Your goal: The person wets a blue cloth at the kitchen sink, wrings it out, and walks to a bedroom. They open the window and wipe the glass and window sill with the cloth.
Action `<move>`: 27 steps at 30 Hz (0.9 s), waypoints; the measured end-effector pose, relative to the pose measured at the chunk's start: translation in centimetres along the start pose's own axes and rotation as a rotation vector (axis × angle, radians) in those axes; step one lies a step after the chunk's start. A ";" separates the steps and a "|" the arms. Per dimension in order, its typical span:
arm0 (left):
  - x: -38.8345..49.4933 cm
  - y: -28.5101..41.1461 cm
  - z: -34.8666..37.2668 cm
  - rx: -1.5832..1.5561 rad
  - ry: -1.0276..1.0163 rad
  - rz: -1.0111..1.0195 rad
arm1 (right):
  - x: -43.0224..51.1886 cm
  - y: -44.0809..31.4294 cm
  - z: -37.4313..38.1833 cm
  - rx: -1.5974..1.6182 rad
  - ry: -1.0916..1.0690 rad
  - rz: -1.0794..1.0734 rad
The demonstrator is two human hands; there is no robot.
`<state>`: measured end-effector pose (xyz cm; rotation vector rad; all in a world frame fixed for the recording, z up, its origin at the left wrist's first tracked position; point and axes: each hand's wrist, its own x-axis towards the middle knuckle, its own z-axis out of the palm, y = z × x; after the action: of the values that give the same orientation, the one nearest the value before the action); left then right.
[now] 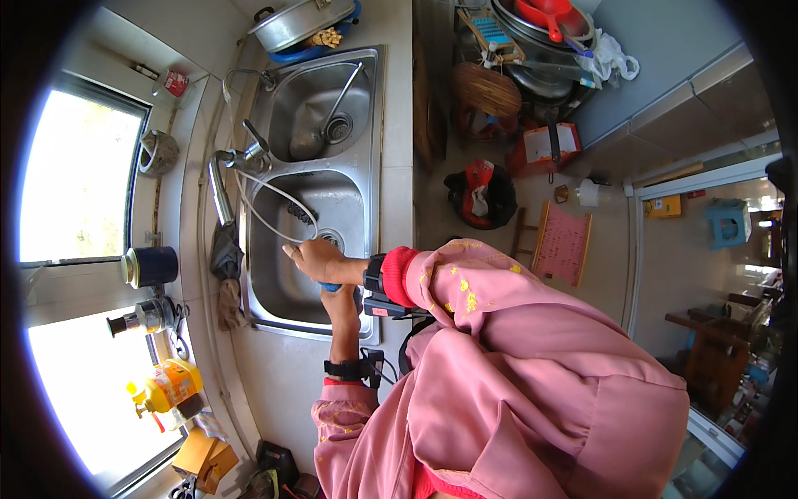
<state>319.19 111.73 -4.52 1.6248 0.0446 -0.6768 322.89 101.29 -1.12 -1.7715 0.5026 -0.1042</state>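
Note:
Over the near end of the lower basin (280, 287) of a stainless steel double sink, my right hand (319, 259) is bent with its fingers curled. My left hand (340, 300) lies just beneath it, mostly hidden by it. A blue item (330, 287), perhaps a cloth or scrubber, shows between the two hands; which hand grips it cannot be told. A thin white hose (265, 232) loops from beside the faucet (219, 187) across the basin to my right hand's edge. A dark textured thing (302, 213) lies in the basin.
An aluminium pot (302, 25) stands beyond the upper basin (312, 118). Grey rags (225, 251) hang at the sink's window side. Bottles, including a yellow one (171, 385), line the sill. A black-lined bin (499, 196) and a pink-topped stool (564, 243) stand on the floor.

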 end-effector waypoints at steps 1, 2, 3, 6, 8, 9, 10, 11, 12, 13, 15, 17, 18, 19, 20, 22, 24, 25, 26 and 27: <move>0.6 -0.6 -0.1 0.020 0.013 0.031 | 0.2 0.3 0.4 -0.048 0.056 -0.045; 1.1 -1.4 -0.3 0.021 0.015 0.098 | 0.4 0.7 0.7 -0.087 0.090 -0.077; 1.7 -2.1 -0.5 0.085 0.041 0.121 | 0.6 1.0 1.2 -0.116 0.138 -0.134; 2.9 -3.2 -0.6 0.240 0.112 0.031 | 1.0 2.3 1.7 -0.104 0.159 -0.104; 3.1 -1.5 -1.8 0.259 -0.047 0.039 | 1.4 2.9 1.4 -0.009 0.086 0.039; 2.8 -0.8 -1.8 0.306 -0.116 -0.043 | 1.5 3.1 1.0 0.121 0.149 -0.038; 2.3 0.8 -2.8 0.342 -0.092 -0.212 | 1.7 3.3 0.4 0.232 0.181 -0.045; 2.0 2.7 -3.9 0.243 -0.231 -0.175 | 1.9 3.4 -0.4 0.345 0.210 -0.082; 1.6 4.5 -5.1 0.191 -0.321 -0.131 | 1.8 3.4 -1.1 0.595 0.316 -0.072; 1.6 5.9 -5.8 0.136 -0.364 -0.155 | 1.8 3.6 -2.2 0.655 0.234 0.018; 1.2 6.4 -6.0 -0.331 -0.489 -0.140 | 0.0 4.5 -4.3 0.593 0.204 0.056; 1.0 5.4 -5.1 -0.413 -0.288 -0.245 | -2.9 6.2 -6.6 0.585 0.089 0.136; 0.9 4.3 -3.9 -0.176 -0.001 -0.257 | -4.6 7.1 -7.6 0.605 0.005 0.185; 0.1 3.6 -3.3 -0.099 -0.008 -0.231 | -6.5 8.2 -8.6 0.630 -0.074 0.203; -0.8 3.2 -2.5 -0.160 -0.120 -0.162 | -8.3 9.4 -10.0 0.682 -0.073 0.229; -3.1 3.2 -1.4 -0.129 -0.149 -0.160 | -13.0 12.1 -11.9 0.733 -0.023 0.271; -5.6 3.6 0.5 -0.109 -0.259 -0.098 | -16.8 14.2 -14.3 0.662 0.008 0.309; -6.8 4.0 1.5 -0.092 -0.303 -0.064 | -18.6 14.8 -15.3 0.593 0.010 0.371; -8.0 4.2 2.8 -0.028 -0.350 -0.020 | -20.4 15.1 -16.1 0.621 0.010 0.357; -9.2 4.3 4.1 0.032 -0.396 -0.017 | -21.9 15.2 -16.7 0.639 0.005 0.356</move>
<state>311.69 110.37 3.39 1.4960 -0.2414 -1.0047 293.36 92.00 -6.79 -1.0428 0.6908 -0.0145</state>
